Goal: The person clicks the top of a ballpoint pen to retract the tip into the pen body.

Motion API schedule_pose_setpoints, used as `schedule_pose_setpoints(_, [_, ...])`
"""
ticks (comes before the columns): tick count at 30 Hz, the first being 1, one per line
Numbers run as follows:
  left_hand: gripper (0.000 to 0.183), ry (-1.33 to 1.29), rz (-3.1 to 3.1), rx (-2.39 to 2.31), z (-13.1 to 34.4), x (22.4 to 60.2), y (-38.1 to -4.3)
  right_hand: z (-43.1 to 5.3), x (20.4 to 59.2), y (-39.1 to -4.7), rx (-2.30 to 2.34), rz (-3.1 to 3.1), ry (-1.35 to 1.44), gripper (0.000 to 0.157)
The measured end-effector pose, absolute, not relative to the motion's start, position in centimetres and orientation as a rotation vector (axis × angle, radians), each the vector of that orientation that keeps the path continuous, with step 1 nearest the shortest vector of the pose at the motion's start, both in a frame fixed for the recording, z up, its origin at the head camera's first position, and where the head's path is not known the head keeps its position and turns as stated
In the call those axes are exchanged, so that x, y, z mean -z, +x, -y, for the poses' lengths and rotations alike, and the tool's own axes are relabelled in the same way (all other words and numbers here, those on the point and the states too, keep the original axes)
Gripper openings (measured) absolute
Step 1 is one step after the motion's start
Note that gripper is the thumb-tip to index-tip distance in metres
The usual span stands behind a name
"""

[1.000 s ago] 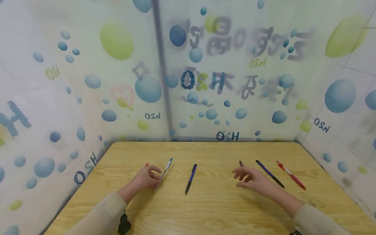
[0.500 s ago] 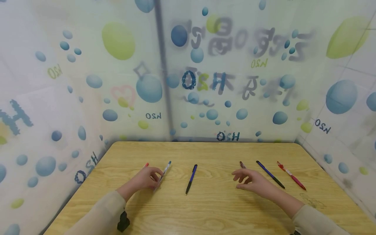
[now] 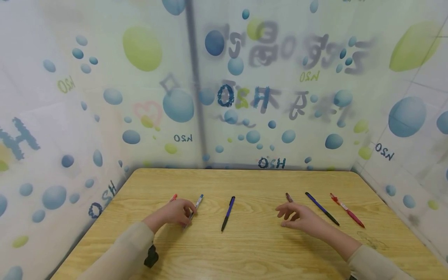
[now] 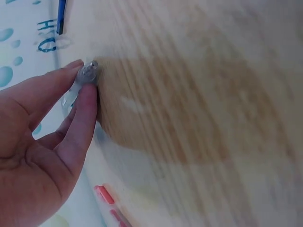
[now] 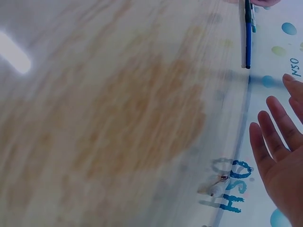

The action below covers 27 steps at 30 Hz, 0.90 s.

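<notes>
My left hand (image 3: 176,212) pinches a clear pen with a blue end (image 3: 200,200) between thumb and fingers. In the left wrist view, the pen's clear tip (image 4: 90,71) pokes out between the fingertips, close over the table. Behind that hand lies a red-ended pen (image 3: 174,197), mostly hidden in the head view. On the other side, my right hand (image 3: 302,217) hovers over the table with relaxed fingers and holds nothing. Just beyond its fingers, a dark reddish pen (image 3: 288,197) is partly covered by the hand. Between the hands lies a blue pen with a black grip (image 3: 228,214).
Right of the right hand lie a blue and black pen (image 3: 322,209) and a red pen (image 3: 348,212). The wooden table (image 3: 259,249) meets a curtain-like wall (image 3: 301,155) printed with bubbles at its back and sides.
My left hand, still pinching the clear pen, has shifted slightly; the pen's blue end is a little lower and further left in the head view. My right hand has barely moved.
</notes>
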<state>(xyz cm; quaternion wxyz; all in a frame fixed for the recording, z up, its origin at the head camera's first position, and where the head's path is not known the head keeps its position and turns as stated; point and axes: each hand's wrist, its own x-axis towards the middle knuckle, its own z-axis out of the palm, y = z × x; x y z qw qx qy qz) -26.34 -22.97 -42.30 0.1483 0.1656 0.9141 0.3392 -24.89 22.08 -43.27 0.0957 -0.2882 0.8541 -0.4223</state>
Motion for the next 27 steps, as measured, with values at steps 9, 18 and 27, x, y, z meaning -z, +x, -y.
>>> schedule_pose_setpoints(9, [0.031,0.504,-2.555,-0.999,23.8,42.2,-26.8,-22.3,43.1,-24.9,1.254,-2.532,-0.889,0.041])
schedule_pose_setpoints(18, [0.032,0.434,-2.606,-0.948,24.2,41.4,-26.9,-22.6,42.5,-25.5,1.282,-2.553,-0.863,0.042])
schedule_pose_setpoints(27, [0.037,0.472,-2.657,-0.961,23.8,40.5,-27.4,-21.9,42.1,-26.1,1.272,-2.576,-0.82,0.044])
